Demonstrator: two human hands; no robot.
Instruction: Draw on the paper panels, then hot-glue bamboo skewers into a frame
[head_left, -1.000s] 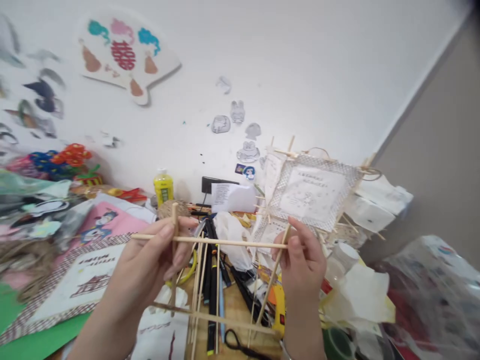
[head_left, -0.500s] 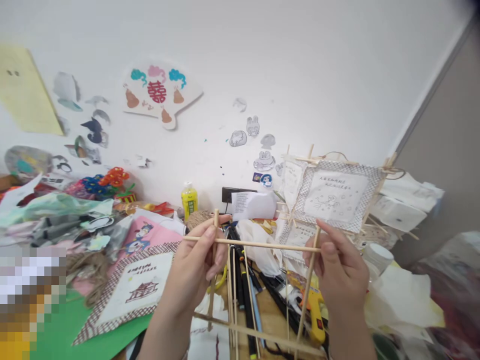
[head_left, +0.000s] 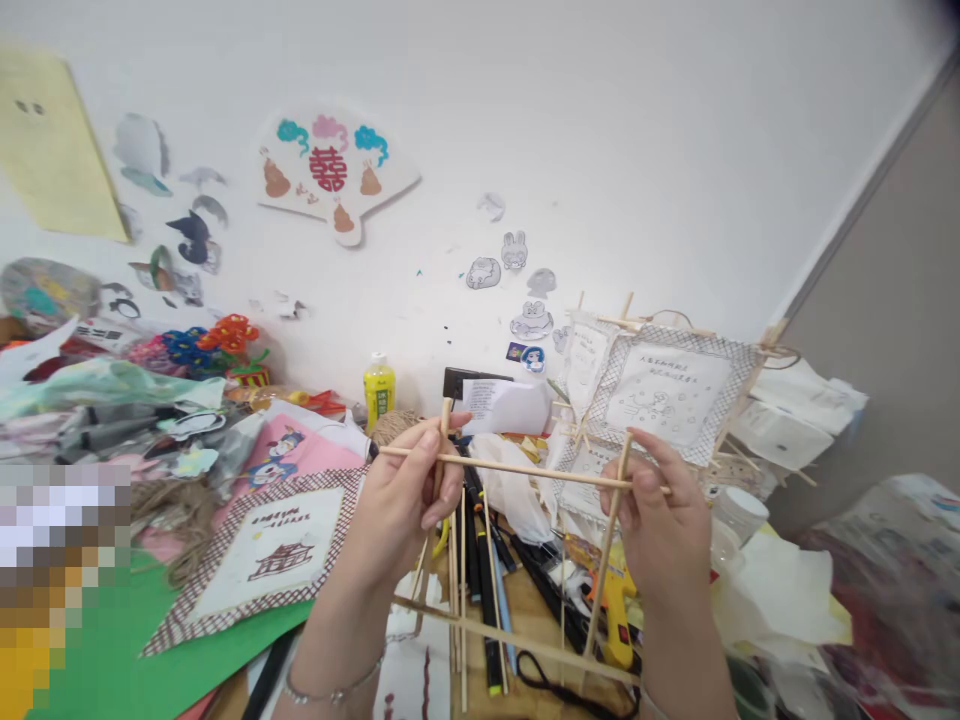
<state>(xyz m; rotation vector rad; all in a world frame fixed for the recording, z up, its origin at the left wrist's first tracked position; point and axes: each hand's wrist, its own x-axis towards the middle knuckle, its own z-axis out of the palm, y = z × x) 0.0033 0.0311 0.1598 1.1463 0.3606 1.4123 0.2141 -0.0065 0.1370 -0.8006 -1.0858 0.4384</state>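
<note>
Between my hands is a frame of thin wooden sticks. Its top stick (head_left: 525, 470) runs nearly level across two uprights. My left hand (head_left: 409, 480) pinches the crossing of the top stick and the left upright (head_left: 446, 412). At the other end my right hand (head_left: 664, 510) is closed around the crossing with the right upright (head_left: 611, 540), which leans slightly. Lower down, a flat wooden strip (head_left: 525, 645) joins the uprights near their bottom ends. My palms hide parts of both crossings.
Below the frame lie black markers (head_left: 487, 630), loose sticks and a yellow glue gun (head_left: 619, 615). A paper-and-stick lantern (head_left: 660, 390) stands at the back right. To the left are a lattice-bordered paper panel (head_left: 277, 560), green paper (head_left: 217, 670), twine (head_left: 176, 530) and a yellow bottle (head_left: 379, 390).
My right hand has shifted left along the top stick, so more of that stick's end shows past the right upright. The view has turned slightly. Both hands keep their grip.
</note>
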